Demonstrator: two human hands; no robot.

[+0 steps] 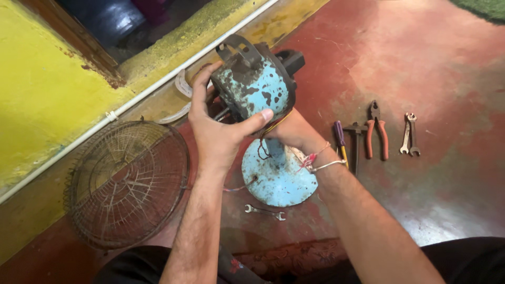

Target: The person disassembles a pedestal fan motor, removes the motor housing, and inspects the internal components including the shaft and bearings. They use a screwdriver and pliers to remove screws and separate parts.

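A worn light-blue fan motor housing point(256, 87) with chipped paint stands on a blue stem above a round blue base point(279, 181). My left hand point(216, 123) grips the housing's left and lower side, thumb across its front. My right hand point(294, 131) reaches under the housing from the right, by loose red and orange wires; a thread band is tied round that wrist. Its fingers are hidden behind the housing.
A rusty wire fan guard point(126, 181) lies on the floor at left. A small spanner point(264, 212) lies below the base. To the right lie a purple-handled screwdriver point(340, 138), a hammer point(356, 144), orange pliers point(376, 131) and two spanners point(409, 135). A yellow wall with a white pipe runs at left.
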